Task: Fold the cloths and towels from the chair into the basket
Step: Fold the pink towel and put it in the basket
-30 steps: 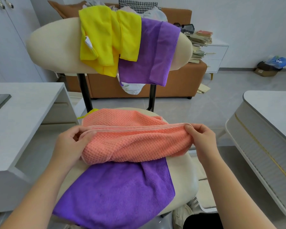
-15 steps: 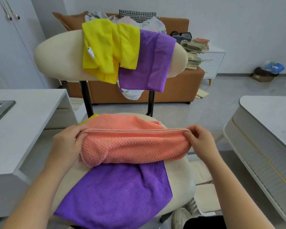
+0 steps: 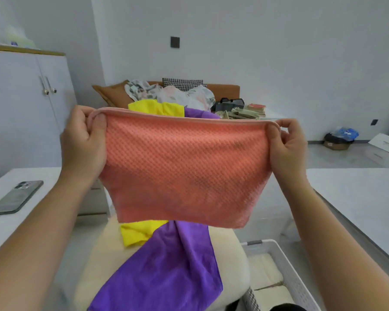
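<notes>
I hold an orange waffle-weave towel (image 3: 184,169) up in the air, stretched wide. My left hand (image 3: 85,142) pinches its top left corner and my right hand (image 3: 285,149) pinches its top right corner. The towel hangs doubled and hides most of the chair back. Below it, a purple cloth (image 3: 166,272) lies across the cream chair seat (image 3: 101,265), with a yellow cloth (image 3: 137,232) beside it. More yellow cloth (image 3: 157,108) and purple cloth (image 3: 200,113) peek over the towel's top edge. A white perforated basket (image 3: 285,265) stands on the floor at the lower right.
A white table with a phone (image 3: 16,197) is on my left, and another white table (image 3: 357,198) is on my right. Behind the chair stands a brown sofa (image 3: 225,89) piled with clothes, books and a bag. A grey cabinet (image 3: 27,104) lines the left wall.
Both hands have lifted the orange towel off the chair seat and raised it to chest height. The view has tilted upward, and the basket has come into sight.
</notes>
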